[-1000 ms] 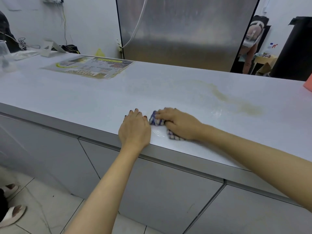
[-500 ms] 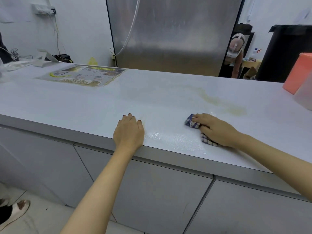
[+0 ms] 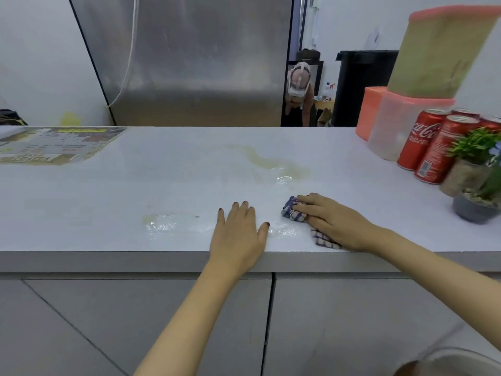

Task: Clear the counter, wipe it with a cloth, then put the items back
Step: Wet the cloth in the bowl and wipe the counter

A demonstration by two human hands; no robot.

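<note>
- The left hand [image 3: 238,234] lies flat, palm down, on the counter [image 3: 108,191] right at its front edge, fingers straight and thumb spread; it holds nothing.
- The right hand [image 3: 333,221] rests just beside it, also near the front edge, with fairly straight fingers laid over a blue-and-white checked cloth [image 3: 291,210] and pressing it to the surface.
- The cloth is bunched under that palm, and its ends poke out past the fingertips and beside the wrist.
- A wet sheen [image 3: 168,225] shows on the counter to the left of the left hand, with more between the two hands.
- A yellowish stain [image 3: 273,161] curves across the middle of the counter, beyond the cloth, toward the back edge.
- At the right end stand red cola cans [image 3: 423,142], a potted plant [image 3: 474,169] in front of them, and a pink-lidded tub [image 3: 433,55] stacked on another tub [image 3: 390,131].
- A printed sheet [image 3: 54,145] lies flat at the back left corner.
- A steel fridge [image 3: 189,63] stands behind the back edge.
</note>
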